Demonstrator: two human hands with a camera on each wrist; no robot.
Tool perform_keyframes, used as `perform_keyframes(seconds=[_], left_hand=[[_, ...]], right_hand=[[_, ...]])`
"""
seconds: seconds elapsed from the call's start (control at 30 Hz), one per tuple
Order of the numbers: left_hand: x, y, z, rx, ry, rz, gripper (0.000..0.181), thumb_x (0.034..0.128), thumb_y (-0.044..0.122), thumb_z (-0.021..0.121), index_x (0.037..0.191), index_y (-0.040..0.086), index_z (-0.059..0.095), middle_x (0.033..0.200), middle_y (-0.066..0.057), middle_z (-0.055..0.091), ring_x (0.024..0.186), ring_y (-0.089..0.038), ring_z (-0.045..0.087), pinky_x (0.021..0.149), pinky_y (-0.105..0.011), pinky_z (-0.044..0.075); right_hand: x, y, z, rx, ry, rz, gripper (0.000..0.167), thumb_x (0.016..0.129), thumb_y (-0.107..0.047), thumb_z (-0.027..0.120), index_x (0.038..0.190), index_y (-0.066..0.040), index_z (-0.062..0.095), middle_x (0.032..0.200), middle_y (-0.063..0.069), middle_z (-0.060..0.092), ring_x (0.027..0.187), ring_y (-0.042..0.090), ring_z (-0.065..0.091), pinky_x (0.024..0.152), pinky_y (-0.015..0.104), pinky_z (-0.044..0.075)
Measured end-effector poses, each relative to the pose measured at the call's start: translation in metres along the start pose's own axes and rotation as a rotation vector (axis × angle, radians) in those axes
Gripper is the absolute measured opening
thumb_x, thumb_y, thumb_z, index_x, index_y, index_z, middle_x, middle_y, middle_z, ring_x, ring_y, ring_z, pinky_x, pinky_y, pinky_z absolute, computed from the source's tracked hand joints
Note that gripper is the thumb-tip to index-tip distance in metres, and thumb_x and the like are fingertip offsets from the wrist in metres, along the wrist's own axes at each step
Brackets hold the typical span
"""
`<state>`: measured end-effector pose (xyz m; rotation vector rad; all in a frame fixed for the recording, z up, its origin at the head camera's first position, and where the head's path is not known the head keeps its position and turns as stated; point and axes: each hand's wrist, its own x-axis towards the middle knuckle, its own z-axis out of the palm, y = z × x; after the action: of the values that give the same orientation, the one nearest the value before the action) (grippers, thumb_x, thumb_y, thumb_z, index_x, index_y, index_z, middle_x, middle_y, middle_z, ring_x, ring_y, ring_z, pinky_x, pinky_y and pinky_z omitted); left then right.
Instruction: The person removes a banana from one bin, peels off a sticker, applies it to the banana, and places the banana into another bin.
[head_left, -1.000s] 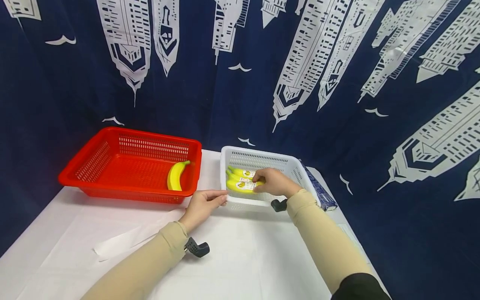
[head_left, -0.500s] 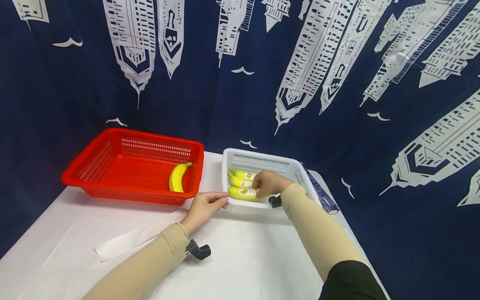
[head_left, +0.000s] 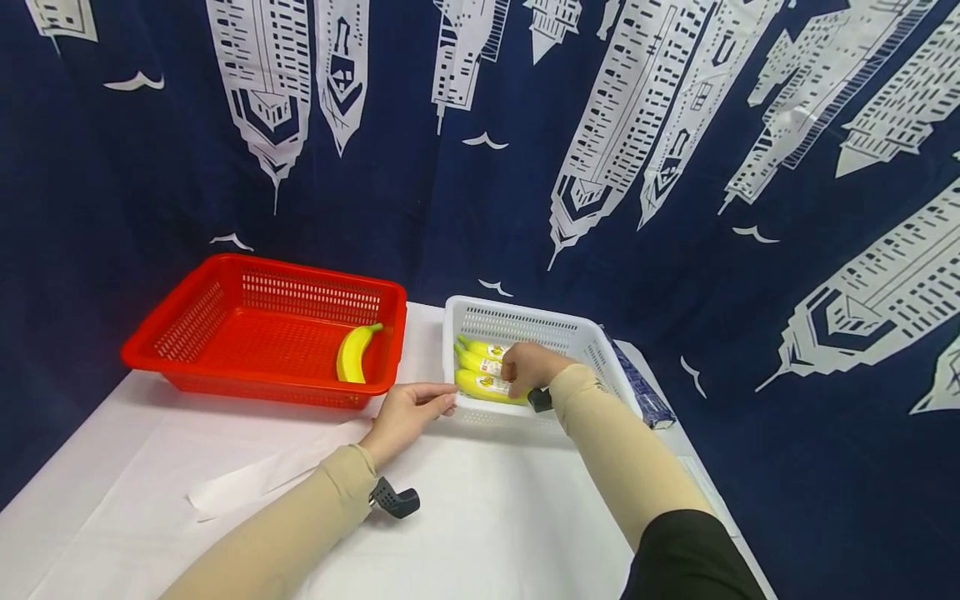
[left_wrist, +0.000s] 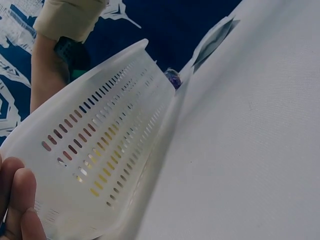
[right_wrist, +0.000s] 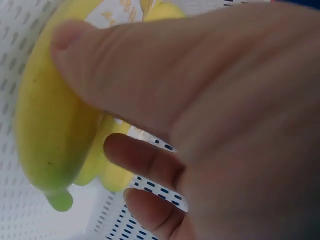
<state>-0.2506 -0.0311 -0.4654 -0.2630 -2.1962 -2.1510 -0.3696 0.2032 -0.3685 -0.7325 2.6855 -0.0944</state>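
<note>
My right hand (head_left: pixel 534 367) reaches into a white plastic basket (head_left: pixel 517 307). Three yellow bananas with white labels lie side by side there. The thumb is on the frontmost banana (right_wrist: pixel 55 115) in the right wrist view, and two fingers show curled on its far side; the index finger is hidden. Part of that banana is covered by the hand in the head view, where it lies ahead of the middle banana (head_left: pixel 475 360) and the rear banana (head_left: pixel 480 345). At the basket's front left corner, my left hand (head_left: pixel 405 419) pinches the rim.
Left of the white basket stands a larger red basket (head_left: pixel 258 387) with one banana (head_left: pixel 354 354) inside. A dark blue wrapped item (head_left: pixel 643 387) lies at the right. A white sheet covers the table, with a loose flap (head_left: pixel 240 490). A skyline-print curtain hangs behind.
The front banana was shifted toward the basket's front wall, apart from the other two, and has since turned slightly. My right hand came along with it. The left hand stays at the corner.
</note>
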Motion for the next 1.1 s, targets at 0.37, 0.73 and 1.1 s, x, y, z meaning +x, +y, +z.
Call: perform_keyframes(seconds=[0.37,0.73,1.1], left_hand=[[0.0,-0.003,-0.002,0.011,-0.006,-0.013,0.022,0.0948,0.016,0.075,0.117,0.013,0.079,0.095,-0.004,0.08,0.091,-0.016,0.074,0.083,-0.026,0.058],[0.001,-0.003,0.001,0.007,-0.012,-0.007,0.022,0.0955,0.017,0.074,0.116,0.013,0.08,0.096,-0.004,0.08,0.091,-0.016,0.074,0.084,-0.027,0.058],[0.001,-0.003,0.0,-0.001,-0.012,-0.018,0.022,0.0957,0.018,0.074,0.116,0.014,0.08,0.095,-0.004,0.08,0.092,-0.015,0.073,0.086,-0.031,0.059]], right_hand=[[0.005,-0.009,-0.001,-0.046,-0.05,0.018,0.02,0.069,-0.001,0.085,0.081,-0.01,0.071,0.077,-0.005,0.061,0.075,0.014,0.054,0.068,0.024,0.044],[0.013,-0.016,0.002,-0.206,-0.01,0.078,0.025,0.066,0.002,0.085,0.074,-0.011,0.065,0.073,-0.003,0.059,0.071,0.016,0.052,0.061,0.025,0.043],[0.014,-0.012,0.003,-0.136,-0.029,0.11,0.024,0.068,0.003,0.084,0.073,-0.011,0.065,0.074,-0.002,0.063,0.071,0.016,0.056,0.06,0.025,0.046]])
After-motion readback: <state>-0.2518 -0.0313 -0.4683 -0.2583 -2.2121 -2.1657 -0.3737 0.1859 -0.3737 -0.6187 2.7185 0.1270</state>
